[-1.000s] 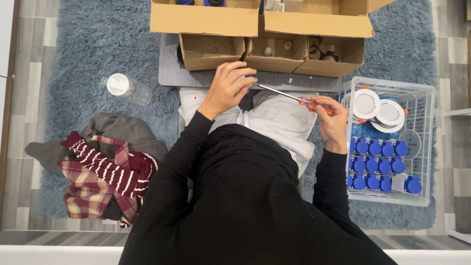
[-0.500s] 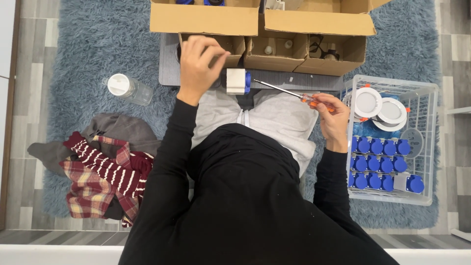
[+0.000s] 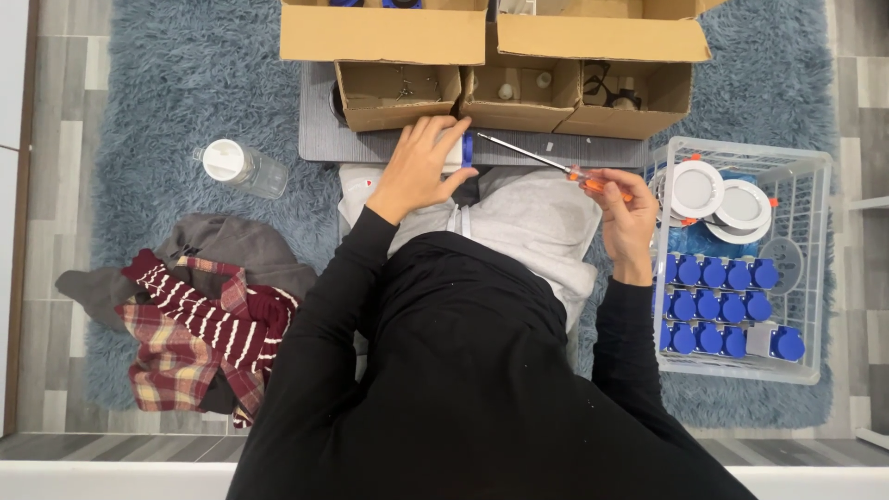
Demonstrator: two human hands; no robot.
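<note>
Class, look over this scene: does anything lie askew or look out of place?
Yes. A clear bottle with a white cap lies tipped on its side on the blue rug, and clothes sit in a crumpled heap beside the person.

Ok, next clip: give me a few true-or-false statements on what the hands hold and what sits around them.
1. The right hand holds a screwdriver with an orange handle. True.
2. The left hand rests on the clear bottle. False: it holds a small white and blue part; the bottle lies apart on the rug.
3. The white wire basket holds blue-capped pieces. True.
4. The striped and plaid clothes lie in the basket. False: they lie on the rug, on the person's left.
</note>
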